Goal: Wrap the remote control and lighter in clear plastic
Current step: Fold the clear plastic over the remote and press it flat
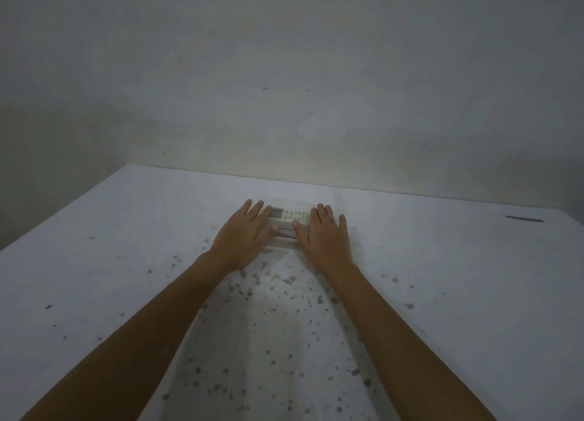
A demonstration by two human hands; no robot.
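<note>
A white remote control [289, 214] with a small display and rows of buttons lies crosswise on the table, far from me near the wall. A clear plastic sheet [284, 242] lies over and around it, faint and hard to trace. My left hand [245, 234] lies flat on the remote's left end, fingers spread. My right hand [322, 236] lies flat on its right end, fingers spread. A reddish strip [286, 231] shows between my thumbs, in front of the remote; I cannot tell whether it is the lighter.
The table [126, 262] is white with dark specks, mostly in front of me. A grey wall [284, 89] rises right behind the remote. A thin dark stick-like object [524, 219] lies at the far right. The light is dim.
</note>
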